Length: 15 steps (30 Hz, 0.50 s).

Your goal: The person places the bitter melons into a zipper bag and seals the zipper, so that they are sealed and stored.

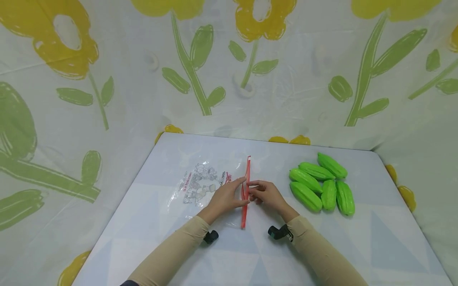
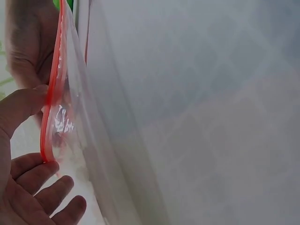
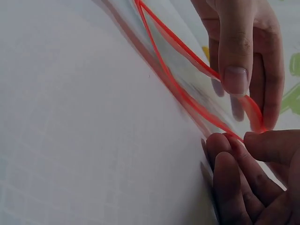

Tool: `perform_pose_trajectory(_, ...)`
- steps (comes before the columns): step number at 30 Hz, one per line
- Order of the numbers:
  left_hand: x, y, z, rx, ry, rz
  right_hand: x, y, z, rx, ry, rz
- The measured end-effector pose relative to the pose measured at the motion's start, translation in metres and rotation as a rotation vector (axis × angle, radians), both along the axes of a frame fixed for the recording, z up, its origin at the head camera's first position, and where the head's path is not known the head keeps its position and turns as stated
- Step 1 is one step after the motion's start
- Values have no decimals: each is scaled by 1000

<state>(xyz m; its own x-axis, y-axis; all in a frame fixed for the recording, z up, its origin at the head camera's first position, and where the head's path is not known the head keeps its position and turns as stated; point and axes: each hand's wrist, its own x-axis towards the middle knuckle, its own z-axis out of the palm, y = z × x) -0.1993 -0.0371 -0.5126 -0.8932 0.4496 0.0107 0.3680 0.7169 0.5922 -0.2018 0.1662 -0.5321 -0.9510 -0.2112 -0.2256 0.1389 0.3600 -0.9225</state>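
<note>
A clear zip bag (image 1: pixel 200 188) with printed drawings lies flat on the table, its red zip edge (image 1: pixel 245 210) facing right. At the near side of that edge my left hand (image 1: pixel 226 197) holds one red strip, thumb on one side and fingers on the other. From the right, my right hand (image 1: pixel 268 195) pinches the other strip between thumb and fingertips. The right wrist view shows the two red strips (image 3: pixel 185 96) parted into a narrow gap. In the left wrist view, the bag's film (image 2: pixel 65 124) hangs beside my left fingers (image 2: pixel 40 176).
Several bright green, ridged, long fruits (image 1: pixel 305 196) lie grouped on the table (image 1: pixel 307 254) to the right of my right hand. A flower-printed curtain (image 1: pixel 286 115) stands behind the table and along its sides. Dark wrist cameras (image 1: pixel 277 232) sit by both sleeves.
</note>
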Motion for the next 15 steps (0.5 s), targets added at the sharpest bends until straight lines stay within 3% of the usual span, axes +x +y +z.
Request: perform_pose_trajectory(15, 1, -1, 2, 9, 7, 11, -2, 1, -4, -25, -19, -17)
